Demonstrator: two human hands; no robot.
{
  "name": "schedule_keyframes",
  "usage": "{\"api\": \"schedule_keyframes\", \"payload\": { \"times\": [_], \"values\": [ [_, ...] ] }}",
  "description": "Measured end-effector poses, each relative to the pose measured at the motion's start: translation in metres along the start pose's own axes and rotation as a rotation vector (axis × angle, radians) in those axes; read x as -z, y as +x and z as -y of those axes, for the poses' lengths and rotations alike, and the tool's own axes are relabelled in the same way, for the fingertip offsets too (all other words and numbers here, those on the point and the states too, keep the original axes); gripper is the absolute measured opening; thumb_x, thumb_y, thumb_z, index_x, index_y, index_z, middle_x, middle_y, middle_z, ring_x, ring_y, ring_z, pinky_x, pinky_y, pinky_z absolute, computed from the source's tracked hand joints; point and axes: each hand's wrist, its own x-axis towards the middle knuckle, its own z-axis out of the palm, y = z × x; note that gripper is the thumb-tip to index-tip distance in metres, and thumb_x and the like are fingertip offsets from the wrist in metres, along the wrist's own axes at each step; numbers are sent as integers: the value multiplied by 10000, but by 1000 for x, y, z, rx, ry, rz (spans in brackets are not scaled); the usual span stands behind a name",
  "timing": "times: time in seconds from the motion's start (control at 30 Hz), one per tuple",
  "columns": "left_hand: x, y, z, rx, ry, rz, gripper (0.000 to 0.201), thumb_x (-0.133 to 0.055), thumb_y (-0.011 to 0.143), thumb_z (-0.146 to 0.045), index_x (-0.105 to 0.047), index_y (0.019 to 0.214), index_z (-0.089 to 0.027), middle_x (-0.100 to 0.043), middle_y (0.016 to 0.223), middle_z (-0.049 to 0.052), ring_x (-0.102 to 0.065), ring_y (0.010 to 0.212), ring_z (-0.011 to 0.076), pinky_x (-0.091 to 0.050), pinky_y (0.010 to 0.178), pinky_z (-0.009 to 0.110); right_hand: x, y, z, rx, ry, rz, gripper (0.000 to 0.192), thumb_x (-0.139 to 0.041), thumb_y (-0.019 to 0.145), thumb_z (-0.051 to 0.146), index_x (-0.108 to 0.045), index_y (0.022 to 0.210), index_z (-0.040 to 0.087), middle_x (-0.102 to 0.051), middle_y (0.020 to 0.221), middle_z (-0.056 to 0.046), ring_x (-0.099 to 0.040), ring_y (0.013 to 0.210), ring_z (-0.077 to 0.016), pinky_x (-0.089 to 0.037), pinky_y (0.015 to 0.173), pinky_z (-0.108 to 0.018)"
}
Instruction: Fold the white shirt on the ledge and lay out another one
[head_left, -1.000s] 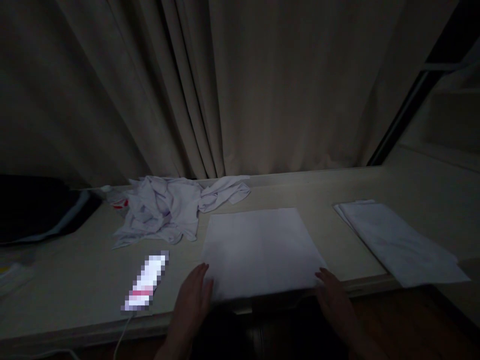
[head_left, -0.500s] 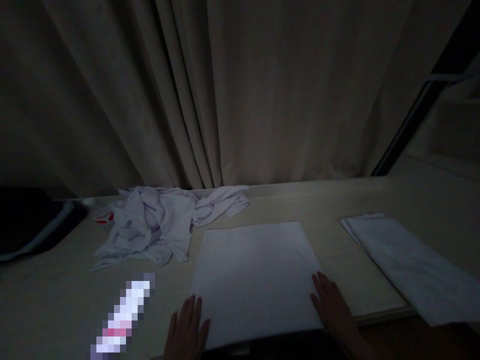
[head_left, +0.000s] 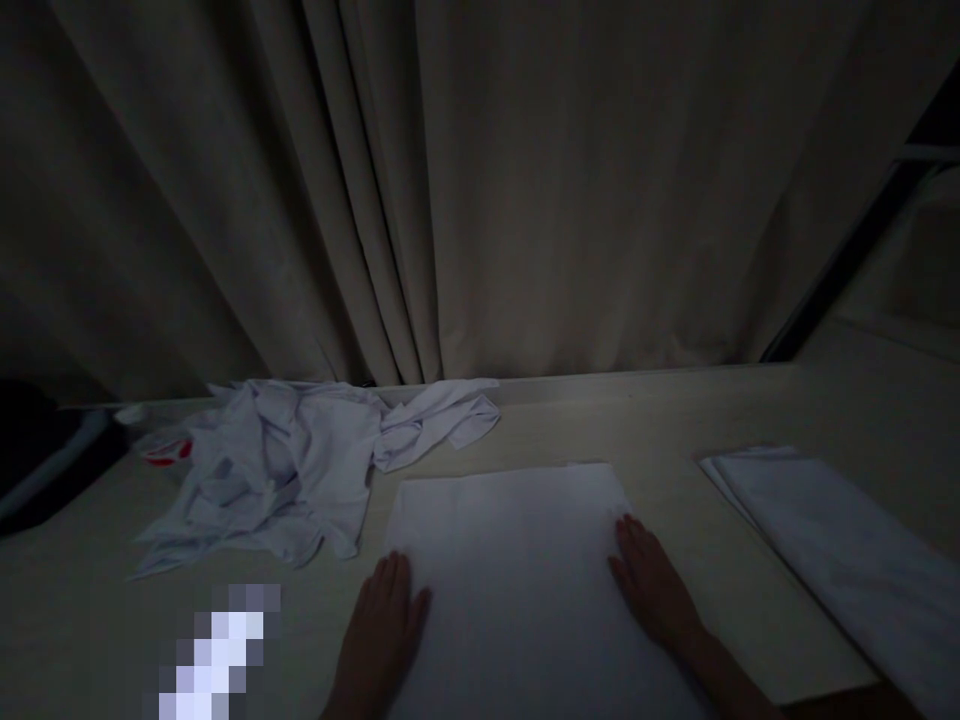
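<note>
A white cloth (head_left: 517, 590), folded into a smooth flat panel, lies on the pale tabletop in front of me. My left hand (head_left: 381, 620) rests along its left edge, fingers stretched forward and thumb on the fabric. On the opposite edge lies my right hand (head_left: 651, 580), palm down, fingers extended. Both hands are open and press lightly on the cloth without gripping it. The near end of the cloth runs out of the bottom of the view.
A crumpled white garment (head_left: 277, 470) lies at the back left beside a clear wrapper with red print (head_left: 166, 452). Folded white cloth (head_left: 840, 540) lies at the right. A dark object (head_left: 60, 460) stands far left; a pixelated bright strip (head_left: 214, 660) shows nearer. Curtains (head_left: 570, 200) hang behind.
Both hands have slid forward along the cloth's side edges, away from me. The view has shifted closer, so the cloth's near edge has left the picture.
</note>
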Motion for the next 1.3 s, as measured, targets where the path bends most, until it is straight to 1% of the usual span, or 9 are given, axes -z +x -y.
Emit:
{"api": "schedule_keyframes", "payload": {
  "times": [0.13,0.27,0.37,0.47,0.57,0.7,0.93,1.17,1.3],
  "values": [
    [-13,-11,2,-14,39,25,658,-373,859,-512,-465,1314,-45,-465,1402,192,-412,1319,308,-393,1069,475,-18,-5,-5,-63,-33,70,607,-335,917,495,-382,1393,121,-404,1447,-169,-361,1343,-276,-329,1098,-483],
    [-12,-9,12,2,40,38,598,-355,872,-465,-440,1342,-105,-446,1430,145,-368,1347,314,-353,1078,543,-10,0,-11,-75,-11,71,592,-329,918,487,-418,1366,111,-420,1436,-173,-373,1335,-285,-314,1101,-507],
    [0,28,19,68,21,11,551,-344,882,-426,-475,1313,-108,-517,1373,157,-429,1303,332,-375,1048,564,4,38,-7,-109,32,12,548,-333,923,445,-473,1315,88,-475,1387,-186,-402,1310,-287,-312,1101,-493],
    [11,83,22,52,-58,-32,513,-362,887,-418,-532,1252,-99,-600,1274,167,-533,1207,295,-441,1011,478,8,92,1,-135,124,14,501,-327,930,404,-533,1249,78,-535,1325,-179,-457,1262,-265,-343,1088,-445],
    [13,130,20,-73,-178,-13,450,-380,891,-402,-601,1172,-129,-668,1170,140,-615,1087,239,-493,959,397,-4,139,10,-125,219,54,453,-342,927,364,-568,1216,98,-583,1275,-151,-497,1219,-241,-369,1071,-408],
    [0,161,17,-126,-274,29,407,-374,897,-381,-655,1094,-162,-705,1091,116,-645,1013,221,-508,930,396,-31,170,12,-101,224,67,411,-400,905,332,-612,1172,103,-624,1209,-163,-534,1173,-249,-389,1040,-416],
    [-21,171,9,-48,-361,63,393,-398,884,-428,-664,1079,-215,-705,1039,86,-622,995,233,-476,921,430,-57,177,5,-36,243,103,301,-469,874,327,-687,1027,188,-687,1028,-106,-617,978,-227,-466,903,-390],
    [-19,182,14,10,-447,212,276,-486,808,-387,-675,874,-197,-687,894,61,-601,893,213,-452,829,356,-45,177,-7,-51,454,194,296,-481,871,371,-714,940,202,-655,1033,-98,-611,922,-208,-472,873,-375],
    [-13,189,17,73,-588,369,244,-509,768,-382,-637,842,-189,-674,831,34,-603,799,187,-438,739,306,-36,177,-10,-6,471,249,238,-496,855,318,-701,868,198,-680,917,-73,-604,880,-200,-457,854,-368]
  ]
}}
